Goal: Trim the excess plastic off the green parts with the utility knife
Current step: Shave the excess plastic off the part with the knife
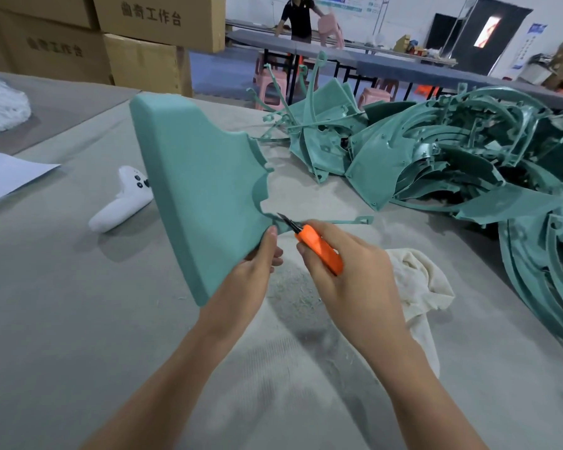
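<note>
Holding one green part (195, 190), one utility knife (317, 246); two hands.

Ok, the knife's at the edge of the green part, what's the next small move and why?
Probably slice along that edge to free the thin strip. The right hand holds the orange knife with its blade against the lower corner of the green part, where the strip hangs, and the left hand grips the part.

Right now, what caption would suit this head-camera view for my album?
The left hand steadies a green part while the right hand sets a utility knife to its ragged edge.
</note>
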{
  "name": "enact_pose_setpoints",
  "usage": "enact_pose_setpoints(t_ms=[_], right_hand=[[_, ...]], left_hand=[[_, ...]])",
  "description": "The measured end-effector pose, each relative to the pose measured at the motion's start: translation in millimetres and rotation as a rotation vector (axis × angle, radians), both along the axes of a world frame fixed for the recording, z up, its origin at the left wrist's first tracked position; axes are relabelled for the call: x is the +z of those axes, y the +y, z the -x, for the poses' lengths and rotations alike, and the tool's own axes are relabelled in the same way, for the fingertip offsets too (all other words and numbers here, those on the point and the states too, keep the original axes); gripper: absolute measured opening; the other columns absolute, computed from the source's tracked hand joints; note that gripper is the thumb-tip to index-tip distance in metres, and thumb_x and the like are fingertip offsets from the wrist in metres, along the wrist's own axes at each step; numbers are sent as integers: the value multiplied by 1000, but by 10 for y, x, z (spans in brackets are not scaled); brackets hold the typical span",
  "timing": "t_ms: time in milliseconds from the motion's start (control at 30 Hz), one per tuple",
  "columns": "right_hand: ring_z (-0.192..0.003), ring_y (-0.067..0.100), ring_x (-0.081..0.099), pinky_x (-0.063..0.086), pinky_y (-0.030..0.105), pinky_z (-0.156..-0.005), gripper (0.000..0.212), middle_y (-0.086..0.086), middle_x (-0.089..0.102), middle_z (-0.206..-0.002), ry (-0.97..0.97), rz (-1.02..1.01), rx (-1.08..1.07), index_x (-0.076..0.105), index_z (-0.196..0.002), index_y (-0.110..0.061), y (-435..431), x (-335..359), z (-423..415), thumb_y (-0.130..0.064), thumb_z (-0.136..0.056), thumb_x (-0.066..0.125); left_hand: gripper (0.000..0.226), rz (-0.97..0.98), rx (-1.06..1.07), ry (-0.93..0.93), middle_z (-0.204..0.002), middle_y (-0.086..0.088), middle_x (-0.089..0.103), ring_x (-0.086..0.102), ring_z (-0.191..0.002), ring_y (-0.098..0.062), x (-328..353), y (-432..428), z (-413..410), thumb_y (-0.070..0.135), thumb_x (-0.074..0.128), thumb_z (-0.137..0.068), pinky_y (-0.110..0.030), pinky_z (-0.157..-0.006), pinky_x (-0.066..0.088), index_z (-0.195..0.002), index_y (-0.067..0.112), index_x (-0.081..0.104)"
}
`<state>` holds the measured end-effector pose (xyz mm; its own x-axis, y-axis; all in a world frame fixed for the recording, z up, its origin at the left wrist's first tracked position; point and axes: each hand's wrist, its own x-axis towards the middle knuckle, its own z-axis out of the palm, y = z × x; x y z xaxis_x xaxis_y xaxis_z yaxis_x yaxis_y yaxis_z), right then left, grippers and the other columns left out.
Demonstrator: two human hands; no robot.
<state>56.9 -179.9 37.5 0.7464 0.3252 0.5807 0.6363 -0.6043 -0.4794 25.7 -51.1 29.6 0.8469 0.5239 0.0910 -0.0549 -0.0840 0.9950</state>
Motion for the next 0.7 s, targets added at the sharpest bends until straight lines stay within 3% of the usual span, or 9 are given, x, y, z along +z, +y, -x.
enact_pose_setpoints(t_ms=[100, 200, 367, 467, 700], right_hand=[[-78, 28, 67, 54, 46, -65, 27, 2, 72, -90, -56, -30, -11, 68, -120, -22, 13, -6, 23, -28, -94, 66], [-73, 27, 67, 54, 45, -61, 28, 2, 72, -87, -111, -37, -30, 69, -120, -20, 40, -14, 29, -27, -93, 67], [-63, 25, 64, 53, 45, -54, 30, 2, 69, -78, -130, -72, -36, 70, -117, -18, 76, -30, 43, -30, -91, 63], [-64, 28, 64, 53, 46, -54, 29, 4, 69, -80, -134, -62, -36, 70, -118, -18, 74, -35, 46, -28, -91, 64], [-65, 29, 65, 54, 46, -55, 29, 5, 70, -83, -127, -31, -39, 70, -120, -19, 77, -36, 68, -25, -91, 69]], left_hand=[[28, -2, 22, -21, -64, 11, 64, 59, -55, 11, 3, -11, -31, 26, 55, -96, 0, -58, 39, -76, 11, 66], [25, -10, 55, -46, -70, 7, 66, 60, -56, 11, -14, -8, -59, 25, 57, -96, -1, -58, 41, -89, 4, 69], [26, -23, 55, -56, -71, 6, 67, 61, -58, 10, -12, 0, -47, 26, 57, -95, -2, -59, 42, -88, 4, 69], [29, 21, 42, -57, -77, -3, 67, 60, -57, 11, -3, -3, -59, 23, 56, -96, -2, -59, 42, -94, -3, 69], [33, 21, 29, -14, -90, -10, 73, 60, -63, 9, 11, 10, -23, 29, 55, -96, -2, -62, 42, -96, 0, 71]])
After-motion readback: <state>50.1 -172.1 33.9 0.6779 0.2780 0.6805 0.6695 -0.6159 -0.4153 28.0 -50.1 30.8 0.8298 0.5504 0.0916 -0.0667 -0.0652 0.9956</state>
